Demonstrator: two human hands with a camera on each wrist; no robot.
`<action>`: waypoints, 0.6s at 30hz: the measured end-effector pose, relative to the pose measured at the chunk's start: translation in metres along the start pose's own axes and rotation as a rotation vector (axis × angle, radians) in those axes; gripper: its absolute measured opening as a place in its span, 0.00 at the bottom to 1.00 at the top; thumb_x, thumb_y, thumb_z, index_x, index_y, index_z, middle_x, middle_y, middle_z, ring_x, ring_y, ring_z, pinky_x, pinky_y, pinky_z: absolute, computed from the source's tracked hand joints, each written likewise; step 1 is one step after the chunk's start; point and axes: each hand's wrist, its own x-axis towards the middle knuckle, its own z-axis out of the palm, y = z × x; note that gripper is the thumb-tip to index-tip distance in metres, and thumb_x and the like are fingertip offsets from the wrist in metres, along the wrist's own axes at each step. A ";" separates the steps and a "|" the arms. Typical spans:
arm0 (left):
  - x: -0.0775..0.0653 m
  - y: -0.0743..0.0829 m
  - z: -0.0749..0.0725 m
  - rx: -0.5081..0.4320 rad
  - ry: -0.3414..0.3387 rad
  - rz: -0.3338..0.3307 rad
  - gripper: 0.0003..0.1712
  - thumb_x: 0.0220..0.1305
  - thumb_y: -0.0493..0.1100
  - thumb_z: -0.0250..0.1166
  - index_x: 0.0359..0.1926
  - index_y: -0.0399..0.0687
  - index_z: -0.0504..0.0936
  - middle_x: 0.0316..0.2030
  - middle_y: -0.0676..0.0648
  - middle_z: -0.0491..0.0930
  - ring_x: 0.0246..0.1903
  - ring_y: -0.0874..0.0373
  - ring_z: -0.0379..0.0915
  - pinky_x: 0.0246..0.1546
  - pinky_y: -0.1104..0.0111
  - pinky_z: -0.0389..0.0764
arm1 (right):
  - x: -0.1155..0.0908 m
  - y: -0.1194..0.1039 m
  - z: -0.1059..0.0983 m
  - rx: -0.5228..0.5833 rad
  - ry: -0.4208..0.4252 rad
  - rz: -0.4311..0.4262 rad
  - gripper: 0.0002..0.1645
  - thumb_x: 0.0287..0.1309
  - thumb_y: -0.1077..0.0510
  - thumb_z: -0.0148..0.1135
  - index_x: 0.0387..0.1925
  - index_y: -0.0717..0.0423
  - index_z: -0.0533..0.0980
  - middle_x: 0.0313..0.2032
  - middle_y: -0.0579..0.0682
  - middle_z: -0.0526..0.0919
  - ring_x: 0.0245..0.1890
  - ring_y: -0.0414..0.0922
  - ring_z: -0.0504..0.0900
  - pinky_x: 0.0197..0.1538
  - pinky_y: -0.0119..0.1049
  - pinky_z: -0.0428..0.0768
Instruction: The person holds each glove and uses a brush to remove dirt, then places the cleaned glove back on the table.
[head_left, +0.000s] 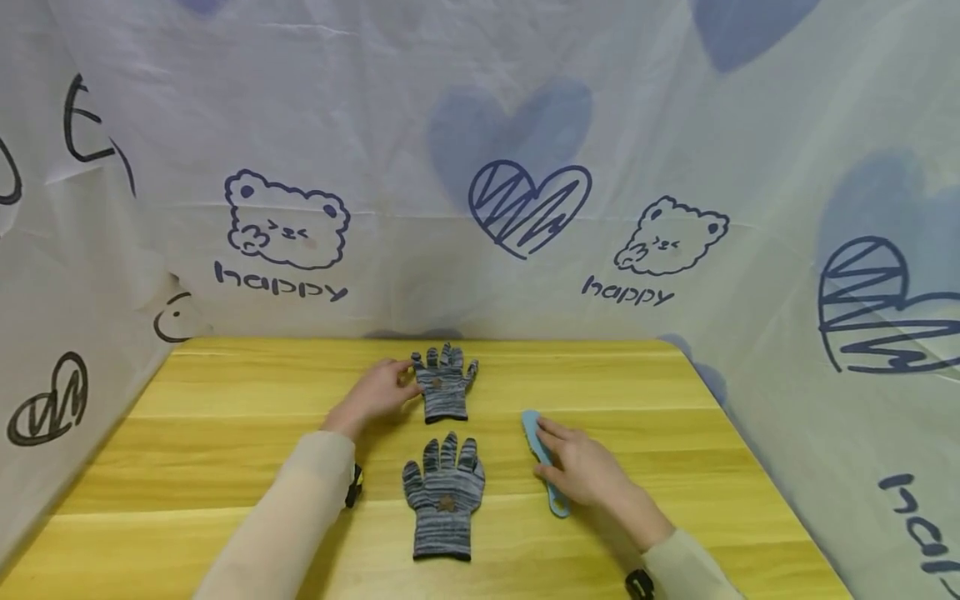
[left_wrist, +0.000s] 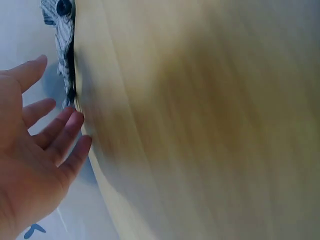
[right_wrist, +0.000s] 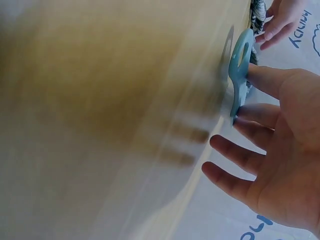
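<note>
Fingers of left hand (head_left: 380, 392) apart near far glove (head_left: 446, 390), right hand (head_left: 588, 469) pinching blue tool (head_left: 542, 454), second glove (head_left: 444, 500) on yellow bench (head_left: 225, 433)

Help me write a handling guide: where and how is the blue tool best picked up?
Probably pinch the blue tool across its slender middle from the person's right, where the right hand is: it is long and narrow, with its holed end toward the person.

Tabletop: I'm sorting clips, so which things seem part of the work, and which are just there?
Likely part:
- light-blue tool, pinched by the right hand
- far glove, at the left hand
- near glove, matching

Just there:
- table
- printed sheet
</note>
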 end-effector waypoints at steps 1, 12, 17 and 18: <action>0.000 0.002 0.001 0.009 -0.001 -0.011 0.37 0.75 0.50 0.63 0.74 0.32 0.67 0.69 0.27 0.68 0.68 0.31 0.64 0.71 0.41 0.66 | -0.001 0.001 -0.001 0.010 -0.004 -0.005 0.37 0.70 0.52 0.68 0.70 0.69 0.70 0.74 0.64 0.67 0.68 0.66 0.72 0.70 0.62 0.71; -0.001 0.015 0.015 0.017 0.030 -0.148 0.42 0.68 0.59 0.70 0.75 0.44 0.71 0.66 0.31 0.66 0.63 0.35 0.62 0.65 0.44 0.67 | -0.005 0.005 -0.002 0.056 -0.028 0.033 0.34 0.69 0.54 0.69 0.71 0.61 0.73 0.69 0.63 0.72 0.66 0.64 0.74 0.65 0.61 0.77; 0.000 0.022 0.015 0.008 0.038 -0.174 0.43 0.64 0.59 0.73 0.74 0.45 0.72 0.65 0.32 0.65 0.61 0.37 0.59 0.62 0.46 0.64 | -0.003 0.006 -0.003 0.030 -0.020 0.038 0.34 0.67 0.55 0.71 0.71 0.58 0.73 0.57 0.57 0.79 0.54 0.54 0.81 0.54 0.51 0.85; 0.001 0.022 0.015 0.011 0.040 -0.175 0.43 0.64 0.59 0.73 0.74 0.45 0.73 0.65 0.32 0.65 0.61 0.37 0.60 0.62 0.46 0.64 | -0.002 0.006 -0.003 0.028 -0.019 0.040 0.34 0.66 0.56 0.71 0.71 0.57 0.74 0.54 0.56 0.80 0.50 0.51 0.81 0.50 0.48 0.85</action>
